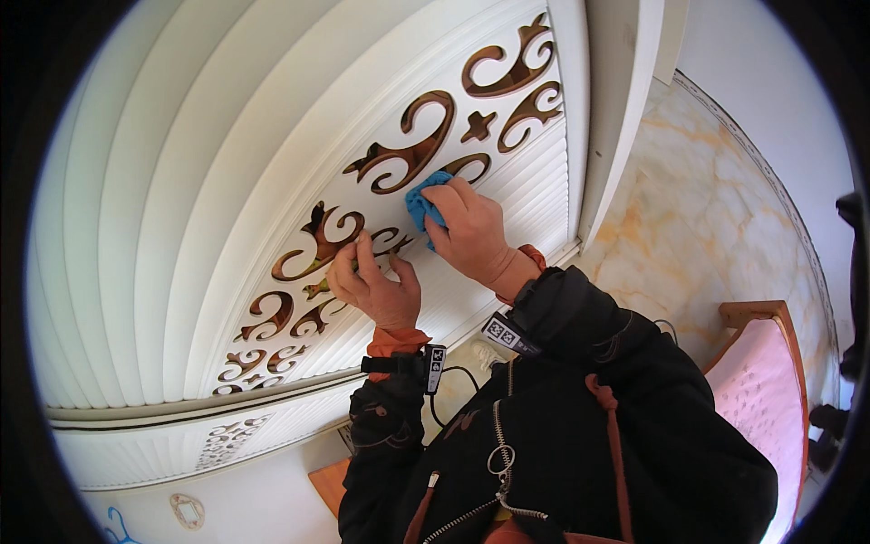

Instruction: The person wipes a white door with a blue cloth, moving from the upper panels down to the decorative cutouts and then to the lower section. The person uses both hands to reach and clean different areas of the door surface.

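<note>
My right hand point(476, 234) pinches a crumpled blue cloth point(420, 197) against a white louvred door point(360, 200). The cloth lies over part of a scroll-shaped cutout in the door's middle band. Lower down and to the left, my left hand point(380, 292) has its fingertips at the edges of other scroll cutouts. Its thumb and fingers are apart, with nothing seen between them. Brown, mirror-like surfaces show through the scroll cutouts point(414, 153). Part of the pattern is hidden behind both hands.
A white frame point(615, 102) borders the door on the right. Marbled floor tiles point(673, 224) extend beyond it. A wooden-framed piece with a pink cover point(758, 367) stands at the right. Another white louvred panel point(149, 452) is at lower left, above a blue hanger point(119, 527).
</note>
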`<state>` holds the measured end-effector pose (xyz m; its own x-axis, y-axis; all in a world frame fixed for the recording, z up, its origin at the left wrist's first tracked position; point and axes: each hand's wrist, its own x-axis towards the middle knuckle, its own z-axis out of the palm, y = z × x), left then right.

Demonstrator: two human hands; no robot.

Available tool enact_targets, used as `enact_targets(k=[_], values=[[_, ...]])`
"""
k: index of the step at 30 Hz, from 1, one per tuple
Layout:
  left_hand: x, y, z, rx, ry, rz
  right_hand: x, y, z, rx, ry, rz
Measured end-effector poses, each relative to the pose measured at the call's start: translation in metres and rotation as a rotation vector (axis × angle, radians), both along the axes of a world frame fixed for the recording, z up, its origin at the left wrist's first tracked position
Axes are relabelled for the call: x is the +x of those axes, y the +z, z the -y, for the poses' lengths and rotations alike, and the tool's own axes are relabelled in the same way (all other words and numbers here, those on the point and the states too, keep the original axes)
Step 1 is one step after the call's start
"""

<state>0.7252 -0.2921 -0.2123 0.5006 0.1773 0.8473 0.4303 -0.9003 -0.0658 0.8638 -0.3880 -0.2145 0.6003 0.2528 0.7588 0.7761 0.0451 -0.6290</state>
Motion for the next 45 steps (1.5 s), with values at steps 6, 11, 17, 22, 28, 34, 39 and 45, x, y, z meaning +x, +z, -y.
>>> enact_targets(k=[6,11,17,22,28,34,39,45], values=[[-0.001,0.002,0.001,0.018,-0.004,-0.008,0.038,-0.023,0.018,0.036,-0.155,-0.083],[-0.002,0.000,0.000,0.022,0.007,-0.009,0.025,-0.060,0.019,-0.058,-0.151,-0.194],[0.001,0.003,0.003,0.058,0.007,0.003,-0.008,-0.056,0.018,-0.322,0.265,-0.033],[-0.002,0.003,0.005,0.015,0.002,-0.030,0.054,-0.027,0.045,0.104,-0.258,-0.173],[-0.002,0.003,0.005,-0.006,-0.004,-0.030,0.064,-0.014,0.030,0.083,-0.283,-0.257],[0.000,0.027,0.029,-0.154,-0.039,-0.067,0.080,-0.003,0.052,0.277,-0.323,-0.200],[0.033,0.054,0.045,0.018,-0.304,-0.196,0.111,0.030,0.039,0.273,-0.302,-0.172],[0.096,0.046,0.021,0.397,-0.155,-0.241,0.075,0.044,0.028,0.192,-0.169,-0.071]])
